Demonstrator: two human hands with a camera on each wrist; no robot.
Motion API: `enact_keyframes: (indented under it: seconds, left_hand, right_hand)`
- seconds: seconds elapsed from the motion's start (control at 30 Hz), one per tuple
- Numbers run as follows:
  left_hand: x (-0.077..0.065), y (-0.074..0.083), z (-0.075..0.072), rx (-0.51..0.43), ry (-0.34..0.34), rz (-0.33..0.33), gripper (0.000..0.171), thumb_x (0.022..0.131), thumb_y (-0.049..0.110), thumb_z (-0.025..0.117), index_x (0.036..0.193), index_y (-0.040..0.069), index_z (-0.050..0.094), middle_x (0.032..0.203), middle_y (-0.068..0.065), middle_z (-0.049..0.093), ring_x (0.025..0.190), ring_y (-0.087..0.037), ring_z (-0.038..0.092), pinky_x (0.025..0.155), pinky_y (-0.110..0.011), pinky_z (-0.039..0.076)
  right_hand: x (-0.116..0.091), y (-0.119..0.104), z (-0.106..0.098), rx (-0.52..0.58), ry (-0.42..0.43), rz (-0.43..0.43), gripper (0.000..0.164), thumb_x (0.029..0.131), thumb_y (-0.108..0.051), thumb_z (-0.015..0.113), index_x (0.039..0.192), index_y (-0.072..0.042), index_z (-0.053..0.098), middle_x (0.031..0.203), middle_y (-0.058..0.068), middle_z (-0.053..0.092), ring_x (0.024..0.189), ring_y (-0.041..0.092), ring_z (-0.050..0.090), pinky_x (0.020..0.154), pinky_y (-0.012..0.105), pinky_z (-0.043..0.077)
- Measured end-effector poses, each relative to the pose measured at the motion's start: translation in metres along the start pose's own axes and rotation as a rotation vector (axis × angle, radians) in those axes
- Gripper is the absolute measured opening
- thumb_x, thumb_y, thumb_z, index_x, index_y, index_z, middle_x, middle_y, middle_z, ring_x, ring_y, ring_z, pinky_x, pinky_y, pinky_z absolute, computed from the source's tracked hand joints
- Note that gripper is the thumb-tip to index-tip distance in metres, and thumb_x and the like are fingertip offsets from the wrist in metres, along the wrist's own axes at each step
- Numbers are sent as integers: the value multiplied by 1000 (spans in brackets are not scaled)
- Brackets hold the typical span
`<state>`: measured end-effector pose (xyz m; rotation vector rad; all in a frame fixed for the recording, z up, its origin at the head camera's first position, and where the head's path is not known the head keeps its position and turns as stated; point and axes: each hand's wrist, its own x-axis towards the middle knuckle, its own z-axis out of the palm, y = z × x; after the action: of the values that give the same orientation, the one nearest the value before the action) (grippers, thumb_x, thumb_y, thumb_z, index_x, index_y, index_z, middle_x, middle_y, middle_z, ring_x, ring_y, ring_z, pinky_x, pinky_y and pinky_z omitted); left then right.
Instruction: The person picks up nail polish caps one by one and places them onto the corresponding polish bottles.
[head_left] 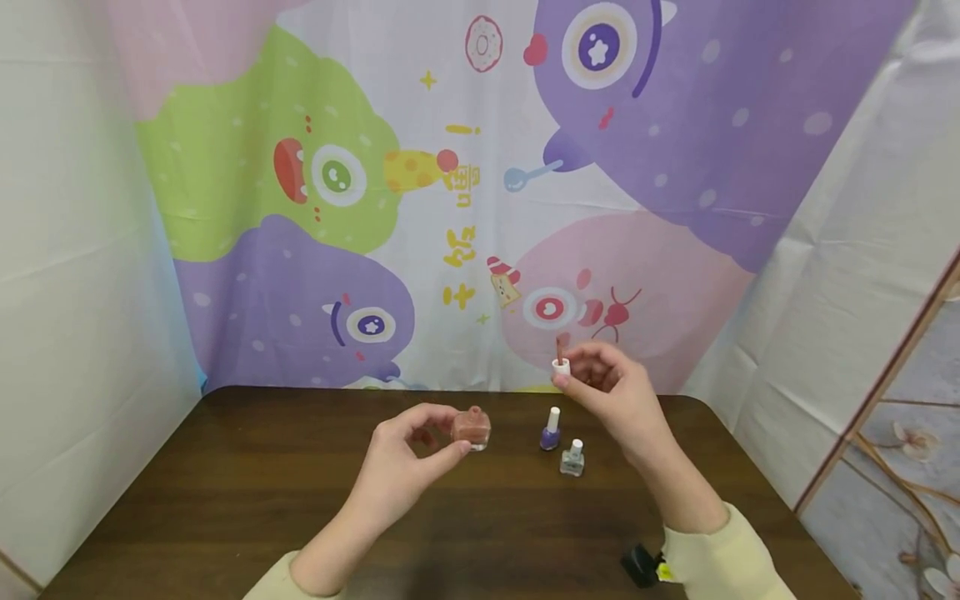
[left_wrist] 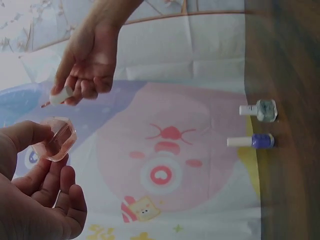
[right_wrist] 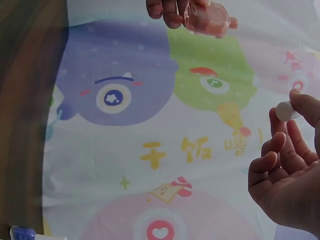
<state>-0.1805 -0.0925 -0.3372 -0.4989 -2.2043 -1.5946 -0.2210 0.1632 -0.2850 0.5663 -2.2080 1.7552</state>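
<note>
My left hand (head_left: 405,454) pinches a clear, square-shouldered nail polish bottle (head_left: 472,427) of brownish-pink polish between thumb and fingers, its neck uncapped and facing up. To the right and a little higher, my right hand (head_left: 611,392) pinches the white nail polish cap (head_left: 561,367) with its polish-coated brush (head_left: 560,346) pointing upward. Bottle and cap are apart. In the left wrist view the bottle (left_wrist: 56,139) shows in the near fingers, with the cap (left_wrist: 61,95) beyond it. The right wrist view shows the cap's round white top (right_wrist: 285,111); the brush is hidden there.
On the dark wooden table (head_left: 495,533) stand a purple nail polish bottle (head_left: 551,435) and a grey-green one (head_left: 572,460), both white-capped. A black object (head_left: 640,566) with a yellow-green patch lies by the right sleeve. A cartoon-printed cloth (head_left: 450,358) hangs behind the table.
</note>
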Motion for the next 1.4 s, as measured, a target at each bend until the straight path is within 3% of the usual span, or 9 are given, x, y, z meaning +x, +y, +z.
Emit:
enact_keyframes:
  seconds: [0.17,0.53,0.77,0.97,1.4]
  left_hand:
    - [-4,-2,7,-30,-12,4,22,74,14,80,94,17,70,85,4,67,71,-11,57,69,-26,49]
    - [-14,-15,20,-69,-5,65,22,75,18,79,95,17,69,87,5,68,76,-19,60,68,-24,48]
    - [-19,-22,26,-79,11,14,22,75,19,80,94,19,70,86,6,67,72,-17,57,67,-24,46]
    - [-23,-26,29,-98,13,-36,23,73,17,81,94,20,70,85,7,67,72,-17,57,67,-25,46]
    - [-30,-33,29,-65,-11,-42,26,74,15,80,95,25,69,88,10,66,75,-21,58,69,-24,46]
  right_hand:
    - [-6,3,5,26,-2,-1,22,80,-8,74,94,-9,58,77,-5,65,69,12,55,62,24,46]
    - [-15,11,15,42,-29,-34,20,82,-5,72,95,-4,57,79,-3,64,70,13,55,63,24,46]
    - [-19,16,19,99,-68,-65,16,83,-2,69,95,-2,58,79,-3,63,70,12,56,63,24,47]
    - [-23,20,21,83,-74,-53,16,82,-2,70,95,-2,60,78,-1,60,70,13,56,62,25,46]
    - [-30,23,22,63,-148,-95,18,82,0,70,97,0,61,79,-1,60,68,11,56,57,24,46]
